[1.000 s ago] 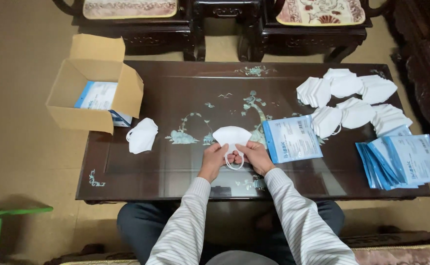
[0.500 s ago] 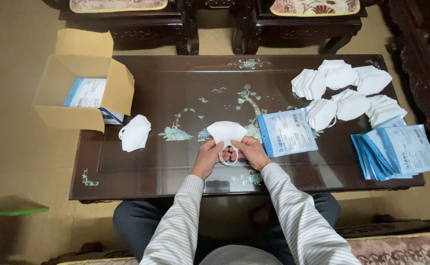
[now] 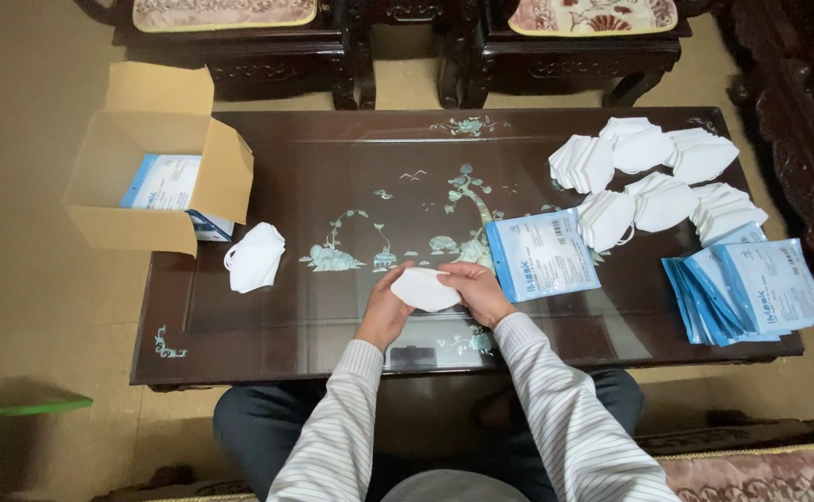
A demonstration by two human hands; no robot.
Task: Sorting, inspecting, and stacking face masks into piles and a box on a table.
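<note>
Both hands are on it, right at the near edge of the dark inlaid table (image 3: 239, 353): the left hand (image 3: 385, 307) and the right hand (image 3: 475, 291) are closed around a folded white mask (image 3: 423, 289), pinching it from either side, and it sits flat between the two palms just above the tabletop. Striped sleeves run back from the wrists toward the camera.

Just to the right of the grip, almost touching the right hand, lies a blue-and-white pouch (image 3: 542, 253), flat on the table. Off to the left of the grip, well apart, a small pile of white masks (image 3: 256, 257) rests near the table's left end, and beyond it an open cardboard box (image 3: 151, 186) hangs over that end, with a blue-and-white packet inside (image 3: 163, 182).

Far right of the hands, a fanned stack of blue pouches (image 3: 751, 290) sits at the near right corner. Beyond that, further from the grip, a loose spread of white masks (image 3: 653, 177) covers the far right of the table.

Past the table's far edge, two dark wooden chairs (image 3: 537, 46) with patterned cushions.
</note>
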